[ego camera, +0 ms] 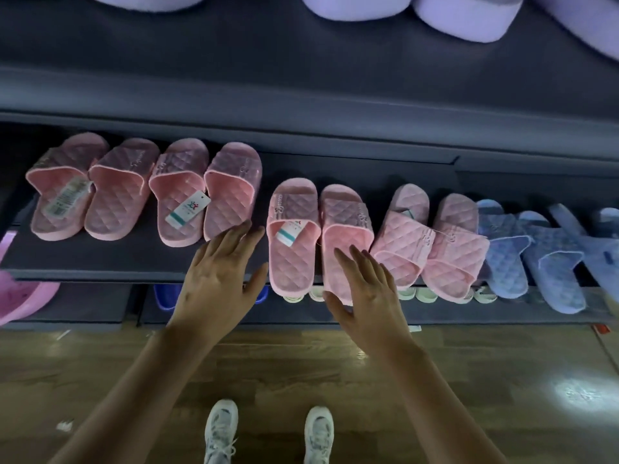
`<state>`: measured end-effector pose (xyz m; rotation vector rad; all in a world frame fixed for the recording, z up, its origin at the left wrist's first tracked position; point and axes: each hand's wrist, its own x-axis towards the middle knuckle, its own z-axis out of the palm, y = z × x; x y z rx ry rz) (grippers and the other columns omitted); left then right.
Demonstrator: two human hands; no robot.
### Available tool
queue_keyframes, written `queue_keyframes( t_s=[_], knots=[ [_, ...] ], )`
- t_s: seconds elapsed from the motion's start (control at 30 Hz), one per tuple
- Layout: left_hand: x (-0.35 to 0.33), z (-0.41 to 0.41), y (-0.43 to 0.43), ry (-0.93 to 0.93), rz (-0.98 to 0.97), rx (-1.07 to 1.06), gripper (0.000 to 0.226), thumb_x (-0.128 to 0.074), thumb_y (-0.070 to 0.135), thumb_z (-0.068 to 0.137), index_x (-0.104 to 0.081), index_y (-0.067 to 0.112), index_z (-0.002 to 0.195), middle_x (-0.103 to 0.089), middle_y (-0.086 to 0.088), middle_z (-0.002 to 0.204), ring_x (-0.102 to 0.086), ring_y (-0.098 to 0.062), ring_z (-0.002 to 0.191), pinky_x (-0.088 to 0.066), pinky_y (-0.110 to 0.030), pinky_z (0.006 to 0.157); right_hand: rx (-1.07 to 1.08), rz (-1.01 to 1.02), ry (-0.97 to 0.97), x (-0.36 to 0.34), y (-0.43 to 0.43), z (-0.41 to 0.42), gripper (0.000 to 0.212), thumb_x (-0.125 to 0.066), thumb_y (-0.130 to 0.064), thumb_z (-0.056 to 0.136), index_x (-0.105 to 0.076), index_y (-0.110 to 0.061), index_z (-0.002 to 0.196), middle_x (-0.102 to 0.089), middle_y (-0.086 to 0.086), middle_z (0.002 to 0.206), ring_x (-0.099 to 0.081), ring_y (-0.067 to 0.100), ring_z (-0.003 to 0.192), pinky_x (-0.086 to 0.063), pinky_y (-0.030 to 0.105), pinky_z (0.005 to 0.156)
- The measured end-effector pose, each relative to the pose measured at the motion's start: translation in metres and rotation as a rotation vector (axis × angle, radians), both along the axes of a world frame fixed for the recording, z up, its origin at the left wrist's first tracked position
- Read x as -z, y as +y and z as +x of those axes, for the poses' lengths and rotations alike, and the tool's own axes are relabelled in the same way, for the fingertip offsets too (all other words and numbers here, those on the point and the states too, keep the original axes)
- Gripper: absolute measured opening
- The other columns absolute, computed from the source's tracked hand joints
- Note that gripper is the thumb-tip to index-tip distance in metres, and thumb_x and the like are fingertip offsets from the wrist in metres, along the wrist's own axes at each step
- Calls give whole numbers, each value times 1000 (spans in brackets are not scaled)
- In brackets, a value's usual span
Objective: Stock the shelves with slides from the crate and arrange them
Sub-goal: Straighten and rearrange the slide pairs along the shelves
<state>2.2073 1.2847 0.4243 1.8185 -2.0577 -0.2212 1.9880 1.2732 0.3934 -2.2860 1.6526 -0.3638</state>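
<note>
1. Dark grey flat shelf board (100, 256) carries a row of slides with toes pointing to the back.
2. Two pairs of pink quilted rubber slides (144, 192) sit at the left, further back on the board.
3. Middle pair: pink quilted slide with a white paper tag (291, 242) and, touching its right side, a pink quilted untagged slide (346, 239). Both heels overhang the front edge.
4. Left hand (219, 272): fingers straight and loosely spread over bare shelf just left of the tagged slide, thumb stretched toward its heel side. It grips nothing.
5. Right hand (366, 289): fingers straight and spread, lying over the heel end of the untagged slide, thumb out by the heel tip. No curl round it; can't tell if it presses.
6. Another pink quilted pair (432, 242) stands just right, tilted, then blue quilted slides (542, 256).
7. Lilac thick-soled slides (465, 15) on the shelf above.
8. White sneakers (221, 430) on the wood-plank floor (100, 380).
</note>
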Motion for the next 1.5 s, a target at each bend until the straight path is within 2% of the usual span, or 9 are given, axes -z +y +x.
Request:
queue_keyframes(
  t_s=[0.3,0.57,0.83,0.9,1.0,1.13,1.23,1.37,1.5],
  knots=[
    [54,-52,0,51,106,-11,50,-71,12,76,-56,5,123,-59,-16,124,-59,-32,110,-49,-45,89,-62,40,-3,36,-7,-31,60,-39,-47,84,-48,-11,131,-51,16,135,-50,34,123,-39,46,98],
    [109,-59,-56,78,168,-33,64,-61,16,84,-34,2,141,-40,-19,143,-38,-32,132,-36,-45,107,-50,60,-70,73,-37,-32,54,-61,-24,83,-47,-6,132,-47,17,138,-43,36,128,-40,51,102],
    [134,-70,-96,149,113,-122,47,-47,25,91,-43,0,131,-50,-20,128,-47,-38,116,-39,-46,100,-38,-61,-2,95,-52,-21,66,-45,-45,81,-52,2,126,-56,25,125,-53,41,117,-36,54,100],
    [138,-68,-99,89,144,-107,46,-60,13,85,-47,4,128,-50,-18,125,-49,-39,111,-39,-45,98,-60,-76,45,98,-51,-21,72,-45,-52,79,-53,2,126,-58,24,123,-54,39,117,-29,53,103],
    [134,-63,-93,53,165,-65,72,-73,-4,65,-48,7,131,-50,-17,124,-49,-36,109,-42,-44,96,-70,-75,129,98,-51,-21,78,-43,-58,76,-53,2,125,-59,22,123,-54,37,118,-22,54,104],
    [135,-60,-70,-43,50,-39,86,-77,-16,48,-54,5,128,-60,-19,114,-62,-35,94,-53,-41,76,-72,-31,177,100,-47,-17,72,-51,-51,78,-53,4,124,-55,24,127,-51,39,120,-25,53,104],
    [137,-69,-53,-108,20,-35,75,-74,-10,53,-57,4,125,-61,-18,118,-62,-35,102,-54,-42,79,-46,20,111,108,-43,-13,67,-66,-36,77,-49,6,127,-45,28,136,-43,43,126,-29,54,105],
    [136,-75,-44,-37,-9,6,42,-37,24,94,-51,6,129,-57,-15,128,-53,-31,121,-43,-48,100,-1,45,66,114,-42,-5,58,-35,-35,89,-45,6,129,-38,29,140,-36,44,131,-24,52,107],
    [138,-68,-57,20,11,33,45,-29,24,89,-52,4,122,-55,-18,130,-46,-30,127,-23,-44,109,35,27,72,121,-44,-2,56,-26,-32,95,-39,0,138,-35,23,145,-29,40,136,-21,52,111]
  ],
)
